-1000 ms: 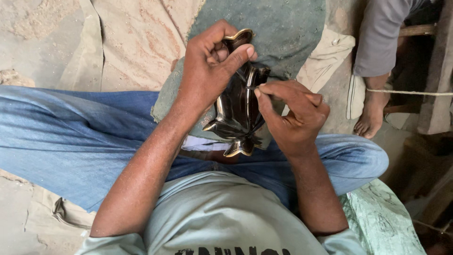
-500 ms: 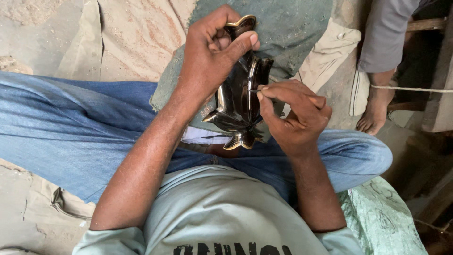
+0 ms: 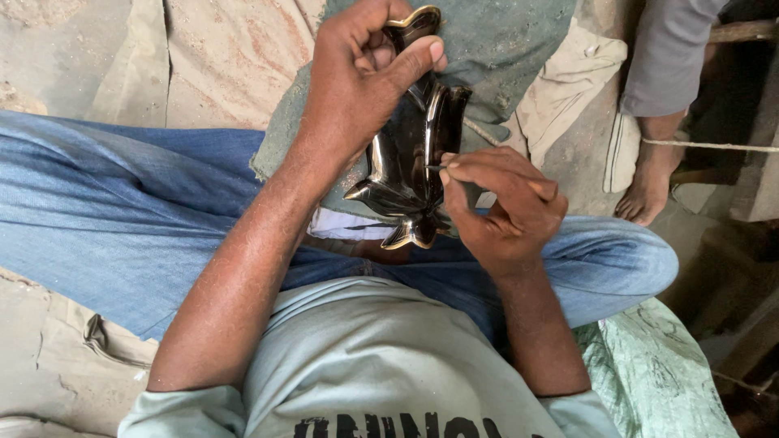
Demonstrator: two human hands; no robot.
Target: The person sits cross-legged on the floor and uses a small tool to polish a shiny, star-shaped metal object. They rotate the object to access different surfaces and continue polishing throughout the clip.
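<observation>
Hands: we have both on one dark, glossy, leaf-shaped metal piece (image 3: 410,162) over our lap.
Left hand: our left hand (image 3: 361,77) is closed around the upper end of the piece, thumb pressed across its front, fingers curled behind the gold-coloured rim.
Right hand: our right hand (image 3: 503,207) is pinched narrow on a thin pointed tool (image 3: 436,168), whose tip touches the polished face near the middle.
Metal piece: it stands nearly upright, its lower gold-edged tip just above our thigh, between our two hands.
Under it: a grey-green cloth (image 3: 503,57) lies draped over our knee, behind the piece.
Legs: we sit cross-legged in blue jeans (image 3: 122,211).
Nearby: another person's bare foot (image 3: 649,182) rests on the dusty ground at the right, well apart from our hands.
</observation>
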